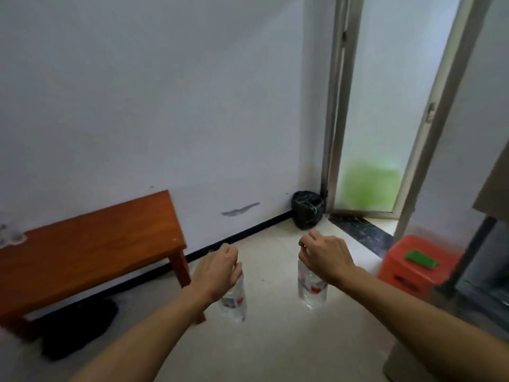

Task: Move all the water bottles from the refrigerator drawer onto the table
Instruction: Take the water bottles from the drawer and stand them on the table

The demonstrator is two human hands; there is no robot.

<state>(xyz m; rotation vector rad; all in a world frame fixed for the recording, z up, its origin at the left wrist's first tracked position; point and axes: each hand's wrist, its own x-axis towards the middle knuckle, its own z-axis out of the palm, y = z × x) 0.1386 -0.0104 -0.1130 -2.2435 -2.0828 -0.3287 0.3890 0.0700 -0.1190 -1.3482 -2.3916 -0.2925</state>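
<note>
Bottles hang upright near 6 o'clock, left bottle [235, 296] grasped at its top by the left hand [217, 268], right bottle [311, 289] by the right hand [326, 257], probably so they can land standing on the table [91, 244] at 9 o'clock.

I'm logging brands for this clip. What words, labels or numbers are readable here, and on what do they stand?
No text can be read in this view.
left bottle: red-and-white label, too blurred to read.
right bottle: red-and-white label, too blurred to read.
red plastic stool: dark marking on its side, too blurred to read.
</note>
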